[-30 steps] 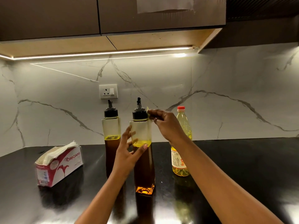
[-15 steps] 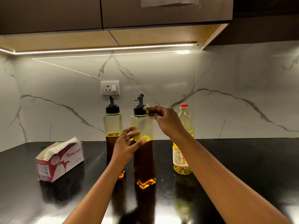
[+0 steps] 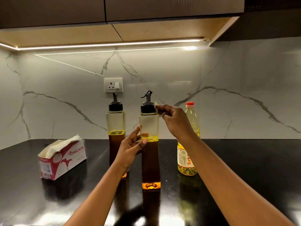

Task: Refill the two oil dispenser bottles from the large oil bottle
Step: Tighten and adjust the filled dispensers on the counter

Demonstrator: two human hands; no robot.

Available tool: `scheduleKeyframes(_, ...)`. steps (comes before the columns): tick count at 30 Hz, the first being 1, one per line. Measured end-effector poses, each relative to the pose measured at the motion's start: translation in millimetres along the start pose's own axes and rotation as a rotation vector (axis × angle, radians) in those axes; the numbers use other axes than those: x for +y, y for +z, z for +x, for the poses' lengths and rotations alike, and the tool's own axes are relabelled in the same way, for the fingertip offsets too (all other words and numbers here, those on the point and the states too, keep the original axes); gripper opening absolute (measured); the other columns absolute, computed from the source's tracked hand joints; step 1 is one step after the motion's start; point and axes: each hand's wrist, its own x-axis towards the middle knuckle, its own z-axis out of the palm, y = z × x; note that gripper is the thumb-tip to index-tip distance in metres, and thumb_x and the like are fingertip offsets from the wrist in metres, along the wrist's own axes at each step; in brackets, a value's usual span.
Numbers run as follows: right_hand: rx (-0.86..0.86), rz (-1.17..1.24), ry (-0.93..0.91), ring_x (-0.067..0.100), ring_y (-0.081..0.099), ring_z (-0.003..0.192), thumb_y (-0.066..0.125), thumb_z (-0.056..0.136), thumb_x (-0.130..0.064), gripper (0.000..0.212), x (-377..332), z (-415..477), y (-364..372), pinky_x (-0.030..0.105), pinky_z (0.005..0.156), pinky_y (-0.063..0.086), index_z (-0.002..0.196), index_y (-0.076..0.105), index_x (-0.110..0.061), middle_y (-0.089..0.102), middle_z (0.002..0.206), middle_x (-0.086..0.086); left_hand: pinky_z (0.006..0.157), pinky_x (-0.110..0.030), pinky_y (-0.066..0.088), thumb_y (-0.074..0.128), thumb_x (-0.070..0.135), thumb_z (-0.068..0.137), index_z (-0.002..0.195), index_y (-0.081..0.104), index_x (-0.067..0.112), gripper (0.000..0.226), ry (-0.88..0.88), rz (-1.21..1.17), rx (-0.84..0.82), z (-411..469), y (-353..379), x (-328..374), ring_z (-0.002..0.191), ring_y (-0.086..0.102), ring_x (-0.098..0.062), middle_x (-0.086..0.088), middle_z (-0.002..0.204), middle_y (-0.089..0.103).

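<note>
Black glossy table (image 3: 244, 168) unchanged: my left hand (image 3: 130, 149) still grips the clear square dispenser bottle (image 3: 149, 163), my right hand (image 3: 175, 121) still pinches a pale scrap (image 3: 155, 106) at its black cap (image 3: 147, 108), 3 o'clock side, so I judge this wiping, not pouring.

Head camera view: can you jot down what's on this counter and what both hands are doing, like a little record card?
Left hand: grips the near dispenser bottle mid-body
Right hand: pinches a small pale scrap against that bottle's black cap
Far dispenser bottle: upright, capped, upper part empty
Large oil bottle: upright behind right wrist, red cap on
Tissue box: left, on black countertop
</note>
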Motion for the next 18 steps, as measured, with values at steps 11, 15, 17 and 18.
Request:
scheduleKeyframes(11,-0.005,0.113,0.054,0.005,0.058,0.1,0.051,0.094,-0.004,0.032,1,5,-5,0.005,0.073,0.044,0.12,0.063,-0.016,0.066,0.111,-0.005,0.085,-0.018,0.052,0.059,0.02,0.09,0.132,0.044,0.036,0.047,0.056,0.023,0.134,-12,23,6,0.117,0.056,0.001,0.014,0.126,0.058)
scheduleKeyframes(15,-0.002,0.107,0.007,0.001,0.062,0.087,0.049,0.094,-0.003,0.029,0,0,-9,0.009,0.073,0.05,0.111,0.067,-0.018,0.066,0.1,-0.01,0.098,-0.029,0.046,0.073,0.061,0.069,0.138,0.039,0.041,0.079,0.127,0.291,0.226,-13,35,0,0.12,0.054,-0.007,0.013,0.13,0.055)
scheduleKeyframes(17,0.02,0.085,0.004,0.007,0.066,0.089,0.051,0.094,-0.003,0.028,-1,4,-8,0.02,0.081,0.052,0.107,0.069,-0.019,0.069,0.1,-0.008,0.1,-0.032,0.047,0.076,0.065,0.063,0.138,0.04,0.037,0.088,0.123,0.323,0.242,-12,36,-2,0.119,0.055,-0.007,0.012,0.129,0.057)
scheduleKeyframes(18,0.032,0.073,0.006,0.009,0.065,0.091,0.052,0.093,-0.004,0.026,-2,7,-7,0.019,0.083,0.051,0.107,0.07,-0.017,0.069,0.102,-0.005,0.1,-0.031,0.048,0.079,0.058,0.064,0.137,0.042,0.035,0.085,0.121,0.307,0.241,-11,35,-1,0.119,0.056,-0.006,0.011,0.128,0.058)
